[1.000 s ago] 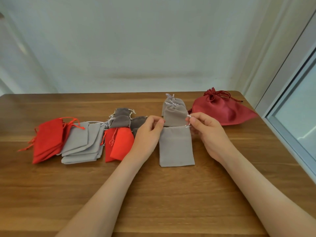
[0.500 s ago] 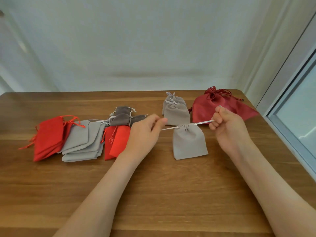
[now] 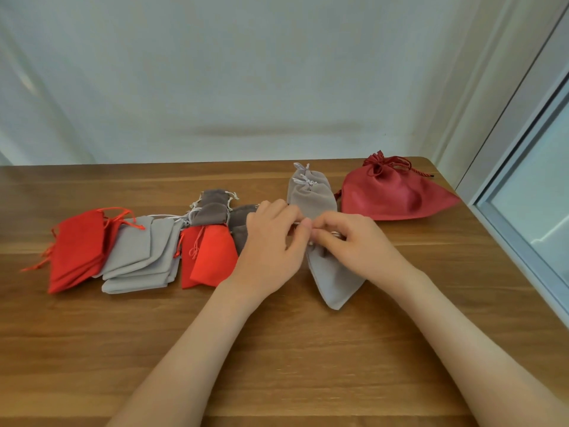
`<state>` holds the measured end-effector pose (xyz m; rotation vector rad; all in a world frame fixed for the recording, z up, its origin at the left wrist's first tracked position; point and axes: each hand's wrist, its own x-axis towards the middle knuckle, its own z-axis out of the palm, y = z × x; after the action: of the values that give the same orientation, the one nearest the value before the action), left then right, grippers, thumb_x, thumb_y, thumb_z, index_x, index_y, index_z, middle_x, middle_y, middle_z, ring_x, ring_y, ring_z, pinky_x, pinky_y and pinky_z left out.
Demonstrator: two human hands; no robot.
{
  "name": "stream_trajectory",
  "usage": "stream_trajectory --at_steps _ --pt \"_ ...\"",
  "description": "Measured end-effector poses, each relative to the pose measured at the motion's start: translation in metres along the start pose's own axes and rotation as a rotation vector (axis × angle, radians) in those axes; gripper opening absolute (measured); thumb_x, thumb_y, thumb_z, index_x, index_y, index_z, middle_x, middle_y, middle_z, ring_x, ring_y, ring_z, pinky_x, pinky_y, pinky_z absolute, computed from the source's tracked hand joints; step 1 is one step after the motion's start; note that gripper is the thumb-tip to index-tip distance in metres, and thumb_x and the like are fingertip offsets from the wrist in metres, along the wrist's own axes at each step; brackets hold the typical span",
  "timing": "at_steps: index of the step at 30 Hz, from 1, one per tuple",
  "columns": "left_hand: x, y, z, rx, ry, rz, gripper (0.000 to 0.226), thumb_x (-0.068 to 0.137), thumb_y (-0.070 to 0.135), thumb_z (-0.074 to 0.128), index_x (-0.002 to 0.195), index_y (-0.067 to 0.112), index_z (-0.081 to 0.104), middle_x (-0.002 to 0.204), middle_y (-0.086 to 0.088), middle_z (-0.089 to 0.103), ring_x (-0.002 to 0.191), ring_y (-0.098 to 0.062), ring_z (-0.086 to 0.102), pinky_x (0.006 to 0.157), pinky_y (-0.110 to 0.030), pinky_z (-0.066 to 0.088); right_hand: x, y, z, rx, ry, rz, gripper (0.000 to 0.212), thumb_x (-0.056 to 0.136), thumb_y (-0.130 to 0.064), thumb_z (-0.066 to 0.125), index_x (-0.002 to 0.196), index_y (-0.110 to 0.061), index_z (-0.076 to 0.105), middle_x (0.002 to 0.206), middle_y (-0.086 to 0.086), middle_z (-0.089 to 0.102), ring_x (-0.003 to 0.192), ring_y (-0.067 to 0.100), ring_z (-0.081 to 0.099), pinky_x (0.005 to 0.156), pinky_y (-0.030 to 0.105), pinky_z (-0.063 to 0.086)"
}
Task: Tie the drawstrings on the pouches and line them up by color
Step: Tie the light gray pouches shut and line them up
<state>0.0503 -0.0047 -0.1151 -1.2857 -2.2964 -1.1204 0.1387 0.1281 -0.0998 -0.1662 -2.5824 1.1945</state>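
Note:
A light grey pouch (image 3: 334,277) lies tilted on the wooden table (image 3: 277,349), its mouth drawn closed and hidden under my hands. My left hand (image 3: 274,245) and my right hand (image 3: 351,241) meet above the pouch's mouth, each pinching a pale drawstring end (image 3: 297,224). Behind them lie two tied light grey pouches (image 3: 311,192) stacked one over the other. A large dark red tied pouch (image 3: 391,192) sits at the back right.
To the left lie flat red pouches (image 3: 77,248), flat light grey pouches (image 3: 141,254), two more red pouches (image 3: 209,257) and dark grey tied pouches (image 3: 212,208). A white wall stands behind the table. A window frame (image 3: 523,180) runs along the right edge.
My hands pulled the drawstrings apart and cinched the grey pouch's mouth, then came together over it. The pouch shifted right and now lies tilted.

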Motion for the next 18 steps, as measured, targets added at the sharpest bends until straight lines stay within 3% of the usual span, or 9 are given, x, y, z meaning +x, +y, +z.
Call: stream_trajectory --at_steps 5,9,12,14,16,18 --pt "0.0 0.003 0.001 -0.039 -0.015 -0.042 0.025 0.09 0.036 0.034 0.075 0.02 0.046 0.077 0.006 0.046 0.079 -0.014 0.037 0.07 -0.034 0.026 -0.001 -0.002 0.006 0.171 -0.066 0.012 0.01 0.093 -0.017 0.056 0.092 -0.013 0.065 0.081 0.0 0.071 0.071 0.007 0.066 0.07 0.026 0.053" --pt "-0.001 0.004 0.002 -0.078 -0.026 -0.147 0.022 0.088 0.04 0.038 0.079 0.022 0.047 0.076 0.012 0.044 0.083 -0.015 0.043 0.072 -0.033 0.027 -0.001 -0.004 0.005 0.21 -0.081 0.058 0.012 0.094 -0.019 0.057 0.09 -0.011 0.065 0.072 -0.004 0.068 0.061 0.001 0.06 0.065 0.02 0.047" --pt "-0.003 0.009 0.001 -0.39 -0.108 -0.293 0.017 0.088 0.025 0.042 0.103 0.021 0.048 0.08 0.013 0.05 0.085 -0.008 0.05 0.08 -0.031 0.038 -0.001 -0.004 0.009 0.293 -0.04 0.136 0.014 0.094 -0.018 0.055 0.086 -0.01 0.062 0.057 -0.011 0.06 0.052 0.0 0.052 0.058 0.02 0.04" --pt "-0.003 0.013 0.001 -0.593 -0.089 -0.321 0.022 0.095 0.008 0.041 0.115 0.015 0.039 0.076 0.007 0.05 0.072 -0.002 0.051 0.071 -0.027 0.044 0.0 -0.004 0.009 0.328 0.002 0.173 0.014 0.094 -0.019 0.055 0.085 -0.009 0.06 0.057 -0.008 0.058 0.053 0.005 0.048 0.057 0.024 0.037" --pt "-0.003 0.014 0.003 -0.56 -0.048 -0.311 0.02 0.099 0.003 0.037 0.115 0.015 0.034 0.073 0.005 0.052 0.067 -0.001 0.053 0.068 -0.025 0.046 0.001 -0.005 0.008 0.404 0.023 0.194 0.015 0.094 -0.018 0.055 0.086 -0.006 0.059 0.059 0.001 0.054 0.049 0.008 0.041 0.051 0.023 0.031" --pt "-0.003 0.014 0.006 -0.484 -0.046 -0.296 0.014 0.1 0.007 0.038 0.109 0.015 0.034 0.072 0.005 0.054 0.065 0.001 0.053 0.063 -0.018 0.044 0.001 -0.006 0.007 0.495 0.035 0.207 0.014 0.095 -0.016 0.054 0.086 -0.006 0.058 0.052 -0.004 0.05 0.043 0.004 0.035 0.044 0.016 0.027"
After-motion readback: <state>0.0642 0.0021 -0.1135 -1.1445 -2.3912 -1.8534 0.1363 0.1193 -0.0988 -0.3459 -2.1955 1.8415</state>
